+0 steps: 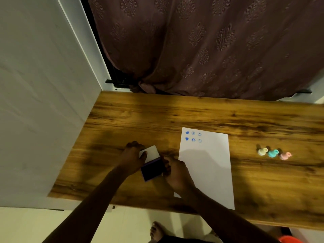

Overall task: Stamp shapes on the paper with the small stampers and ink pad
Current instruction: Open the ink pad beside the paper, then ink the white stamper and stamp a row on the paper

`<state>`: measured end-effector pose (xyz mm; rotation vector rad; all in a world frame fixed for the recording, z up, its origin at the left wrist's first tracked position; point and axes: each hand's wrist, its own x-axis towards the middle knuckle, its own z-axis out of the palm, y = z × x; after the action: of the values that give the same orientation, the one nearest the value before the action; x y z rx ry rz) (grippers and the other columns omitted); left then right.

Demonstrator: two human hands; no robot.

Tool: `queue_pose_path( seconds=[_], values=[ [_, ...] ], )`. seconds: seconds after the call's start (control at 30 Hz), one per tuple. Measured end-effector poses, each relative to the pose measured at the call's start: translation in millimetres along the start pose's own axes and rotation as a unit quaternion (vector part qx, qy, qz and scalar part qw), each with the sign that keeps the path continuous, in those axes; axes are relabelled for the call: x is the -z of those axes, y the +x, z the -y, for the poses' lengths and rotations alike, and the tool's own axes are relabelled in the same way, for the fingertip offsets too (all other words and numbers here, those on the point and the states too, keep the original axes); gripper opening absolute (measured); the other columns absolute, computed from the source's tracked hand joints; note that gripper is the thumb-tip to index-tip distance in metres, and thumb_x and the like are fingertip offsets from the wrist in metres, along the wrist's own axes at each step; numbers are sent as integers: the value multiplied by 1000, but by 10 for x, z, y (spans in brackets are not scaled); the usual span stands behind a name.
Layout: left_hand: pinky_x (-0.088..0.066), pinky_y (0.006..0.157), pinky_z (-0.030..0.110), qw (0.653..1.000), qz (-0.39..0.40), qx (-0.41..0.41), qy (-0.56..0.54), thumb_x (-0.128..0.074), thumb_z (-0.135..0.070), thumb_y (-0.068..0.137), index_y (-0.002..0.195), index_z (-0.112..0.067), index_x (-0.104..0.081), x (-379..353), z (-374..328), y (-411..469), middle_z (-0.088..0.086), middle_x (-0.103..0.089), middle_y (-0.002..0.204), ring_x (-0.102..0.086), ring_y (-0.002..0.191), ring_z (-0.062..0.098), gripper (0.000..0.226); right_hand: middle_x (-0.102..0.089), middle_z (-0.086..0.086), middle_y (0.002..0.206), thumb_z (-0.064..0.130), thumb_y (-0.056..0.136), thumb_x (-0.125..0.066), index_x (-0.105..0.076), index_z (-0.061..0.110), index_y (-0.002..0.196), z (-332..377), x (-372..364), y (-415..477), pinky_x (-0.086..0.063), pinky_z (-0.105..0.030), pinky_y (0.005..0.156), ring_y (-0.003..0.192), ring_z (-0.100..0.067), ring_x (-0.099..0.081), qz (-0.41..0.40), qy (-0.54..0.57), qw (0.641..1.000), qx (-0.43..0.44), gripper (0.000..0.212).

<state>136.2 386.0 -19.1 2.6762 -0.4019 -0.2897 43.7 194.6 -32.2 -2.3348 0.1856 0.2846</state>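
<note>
A white sheet of paper [206, 165] lies on the wooden table [175, 113], with two rows of blue stamped shapes [193, 137] near its far left corner. Left of the paper sits the ink pad [152, 170], a dark blue square in a purple case with its white lid [151, 153] tilted up at the far side. My left hand [132, 158] grips the lid. My right hand [177, 171] holds the pad's right edge. Three small stampers stand apart to the right: yellow [262, 151], teal [273, 153] and pink [285, 155].
A white wall [40, 102] runs along the table's left edge. A patterned brown curtain [201, 46] hangs behind the far edge. My bare foot [156, 231] shows on the pale floor below the near edge, and something red [289, 239] is at the bottom right.
</note>
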Motion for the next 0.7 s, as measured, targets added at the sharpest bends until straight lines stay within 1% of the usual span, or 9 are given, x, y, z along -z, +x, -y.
queue_pose_path(
  seconds=[0.1,0.2,0.3,0.4,0.47,0.53,0.6,0.67,0.7],
  values=[
    [-50,89,41,1000,1,6,7,-56,-33,102,124,-11,-69,3,6,-15,12,-64,117,-59,112,31,34,-60,2,139,18,93,-70,-50,23,142,-2,7,-21,-44,-37,113,128,-19,-57,-4,5,1000,4,53],
    [-51,95,43,1000,-17,12,7,-58,-32,100,133,-13,-65,3,-35,-62,10,-62,127,-54,121,31,38,-65,2,132,16,92,-70,-53,23,140,-14,71,-56,-49,-37,109,122,-17,-62,-5,26,1000,9,52],
    [-54,94,43,999,-36,-7,-6,-60,-33,99,137,-16,-60,-2,-165,-138,7,-60,134,-52,126,29,42,-69,4,123,19,90,-73,-58,23,135,-36,204,-103,-53,-32,104,114,-12,-65,-26,56,998,14,48],
    [-56,89,39,998,-49,-36,-6,-62,-34,96,133,-19,-62,-40,-369,-215,3,-61,132,-55,123,26,40,-70,5,119,22,90,-74,-63,22,129,-71,393,-148,-52,-29,103,111,-11,-66,-56,75,996,9,41],
    [-56,86,35,997,-53,-55,-11,-64,-32,95,127,-21,-65,-92,-547,-260,2,-63,130,-58,120,25,34,-69,4,120,23,90,-73,-63,21,127,-126,549,-180,-51,-27,103,111,-11,-66,-80,81,993,9,38],
    [-56,88,33,996,-49,-64,-32,-66,-27,94,120,-23,-68,-154,-748,-310,2,-65,130,-61,118,23,26,-70,5,119,24,90,-74,-63,22,125,-199,711,-225,-50,-25,102,107,-8,-66,-104,81,991,7,36],
    [-56,94,34,994,-52,-79,-49,-71,-23,93,117,-24,-70,-235,-964,-342,1,-70,125,-67,113,22,24,-71,8,116,27,90,-74,-64,24,125,-310,889,-281,-50,-20,98,98,-2,-65,-130,80,988,-7,36],
    [-55,94,32,992,-65,-105,-34,-72,-27,93,116,-26,-69,-351,-1163,-346,0,-74,119,-73,104,21,23,-71,10,114,28,90,-74,-65,25,124,-441,1083,-333,-49,-14,92,92,0,-64,-156,72,985,-19,35],
    [-56,95,32,993,-56,-99,-36,-67,-33,97,122,-27,-66,-389,-1249,-342,-1,-72,124,-72,108,20,27,-71,10,113,28,90,-73,-66,25,124,-500,1169,-349,-49,-12,90,92,0,-64,-165,67,984,-20,35]
  ],
)
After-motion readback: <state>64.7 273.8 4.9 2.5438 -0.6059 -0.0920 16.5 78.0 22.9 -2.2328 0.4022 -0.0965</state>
